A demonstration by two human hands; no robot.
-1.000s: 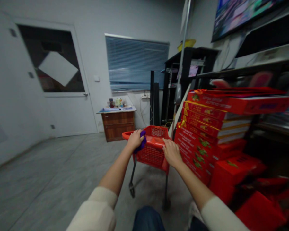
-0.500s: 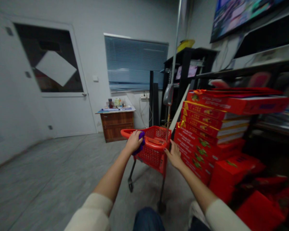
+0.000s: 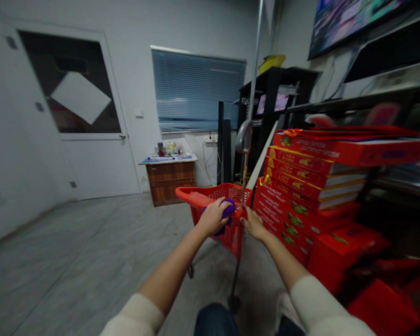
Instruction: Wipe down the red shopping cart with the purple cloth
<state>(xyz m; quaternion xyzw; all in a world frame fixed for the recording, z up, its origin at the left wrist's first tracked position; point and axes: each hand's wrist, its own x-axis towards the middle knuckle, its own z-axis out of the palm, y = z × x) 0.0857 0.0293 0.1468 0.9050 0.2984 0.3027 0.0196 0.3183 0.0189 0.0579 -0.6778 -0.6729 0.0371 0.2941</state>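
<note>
A red plastic shopping cart (image 3: 199,199) with a mesh basket stands on the floor in front of me. My left hand (image 3: 214,217) is closed on a purple cloth (image 3: 228,208) and presses it against the cart's near rim. Beside it, my right hand (image 3: 254,223) is at the rim's right corner, its fingers curled round the edge near an upright metal pole (image 3: 251,93). The cart's handle bar under the cloth is partly hidden by my left hand.
Stacked red boxes (image 3: 283,210) rise close on the right, near my right forearm. Behind the cart are a small wooden cabinet (image 3: 171,183) and a black shelf (image 3: 271,88). A white door (image 3: 101,163) is at the left.
My left hand has slid right along the rim with the purple cloth, closer to my right hand. My right hand's fingers have curled in at the corner.
</note>
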